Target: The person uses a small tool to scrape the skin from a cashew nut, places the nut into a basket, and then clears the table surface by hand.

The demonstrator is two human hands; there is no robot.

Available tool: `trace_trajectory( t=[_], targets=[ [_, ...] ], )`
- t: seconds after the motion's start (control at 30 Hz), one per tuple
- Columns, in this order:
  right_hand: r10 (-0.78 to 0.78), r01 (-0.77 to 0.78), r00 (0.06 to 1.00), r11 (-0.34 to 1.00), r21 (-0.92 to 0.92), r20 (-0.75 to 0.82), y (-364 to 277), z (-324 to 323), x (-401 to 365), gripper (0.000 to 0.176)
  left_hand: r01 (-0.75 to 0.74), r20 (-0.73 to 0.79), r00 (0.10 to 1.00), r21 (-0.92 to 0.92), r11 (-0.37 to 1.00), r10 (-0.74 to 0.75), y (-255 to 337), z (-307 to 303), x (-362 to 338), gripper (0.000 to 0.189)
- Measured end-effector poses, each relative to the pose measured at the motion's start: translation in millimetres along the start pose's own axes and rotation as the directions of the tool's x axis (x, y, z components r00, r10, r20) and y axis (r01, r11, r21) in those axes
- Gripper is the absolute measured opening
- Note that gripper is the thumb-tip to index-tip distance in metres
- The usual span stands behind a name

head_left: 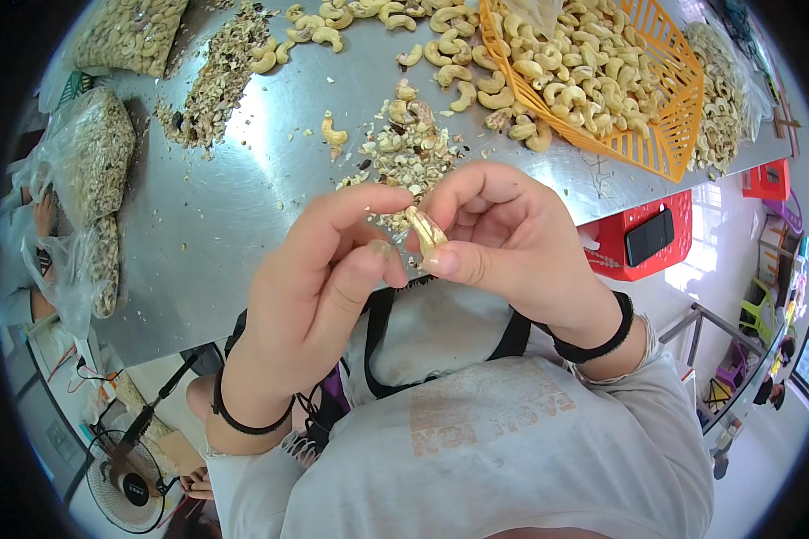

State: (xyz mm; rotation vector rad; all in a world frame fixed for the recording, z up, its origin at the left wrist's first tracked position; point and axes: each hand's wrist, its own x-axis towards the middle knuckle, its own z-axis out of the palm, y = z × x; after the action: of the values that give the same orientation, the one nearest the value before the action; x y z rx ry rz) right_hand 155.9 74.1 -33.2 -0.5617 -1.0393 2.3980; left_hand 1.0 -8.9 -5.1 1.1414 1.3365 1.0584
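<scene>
A cashew nut (425, 230) with patches of skin is pinched between the thumb and index finger of my right hand (512, 229), above the table's near edge. My left hand (324, 265) is just left of it, its index fingertip right at the nut's upper end. The left thumb is bent against another finger; I cannot tell what lies between them. Beneath and beyond my hands is a pile of cashew bits and skin flakes (411, 153). One single cashew (333, 134) lies left of this pile.
A yellow basket of cashews (683, 126) stands at the back right, with loose cashews (454, 49) beside it. Bags of nuts (108, 162) line the left side of the metal table (207, 260). A phone (649, 238) rests on a red stool (609, 242). Another person's hand (44, 216) shows far left.
</scene>
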Motion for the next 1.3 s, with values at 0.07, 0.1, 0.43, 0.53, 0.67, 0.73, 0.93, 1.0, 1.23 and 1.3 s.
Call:
trace_trajectory(
  t=[0.07, 0.1, 0.43, 0.53, 0.67, 0.73, 0.93, 1.0, 1.23, 1.3],
  targets=[
    [-0.028, 0.028, 0.999, 0.999, -0.035, -0.025, 0, 1, -1, 0.019, 0.001, 0.021, 1.000, 0.006, 1.000, -0.001, 2, 1, -1, 0.033],
    [-0.028, 0.027, 0.999, 0.999, -0.036, -0.025, 1, 1, -1, 0.019, 0.001, 0.021, 1.000, 0.005, 1.000, -0.001, 2, 1, -1, 0.033],
    [-0.150, 0.140, 0.988, 0.970, -0.196, -0.038, 2, 2, -2, 0.020, -0.180, 0.037, 0.983, 0.323, 0.929, 0.178, 5, 0, 1, 0.040],
    [-0.196, 0.189, 0.981, 0.957, -0.220, -0.013, 2, 1, -1, 0.020, -0.221, 0.046, 0.975, 0.370, 0.902, 0.220, 4, -1, 1, 0.042],
    [-0.259, 0.251, 0.966, 0.925, -0.285, 0.012, 3, 1, -2, 0.019, -0.356, 0.096, 0.929, 0.489, 0.796, 0.357, 0, -4, 5, 0.039],
    [-0.255, 0.251, 0.967, 0.925, -0.285, 0.023, 2, 1, -3, 0.019, -0.361, 0.087, 0.923, 0.529, 0.768, 0.374, 0, -4, 5, 0.037],
    [-0.291, 0.281, 0.956, 0.893, -0.352, 0.024, 3, 1, -2, 0.018, -0.354, 0.036, 0.920, 0.504, 0.788, 0.390, 1, -3, 7, 0.036],
    [-0.310, 0.295, 0.950, 0.867, -0.401, 0.029, 2, 0, -2, 0.018, -0.380, 0.042, 0.911, 0.467, 0.798, 0.410, 1, -2, 7, 0.037],
    [-0.456, 0.400, 0.887, 0.680, -0.615, 0.073, 1, 1, 0, 0.019, -0.153, 0.121, 0.987, 0.468, 0.871, 0.108, 14, -7, -1, 0.037],
    [-0.482, 0.419, 0.872, 0.639, -0.645, 0.090, 0, 2, 0, 0.019, -0.182, 0.126, 0.983, 0.496, 0.849, 0.137, 11, -6, 1, 0.036]
  ],
)
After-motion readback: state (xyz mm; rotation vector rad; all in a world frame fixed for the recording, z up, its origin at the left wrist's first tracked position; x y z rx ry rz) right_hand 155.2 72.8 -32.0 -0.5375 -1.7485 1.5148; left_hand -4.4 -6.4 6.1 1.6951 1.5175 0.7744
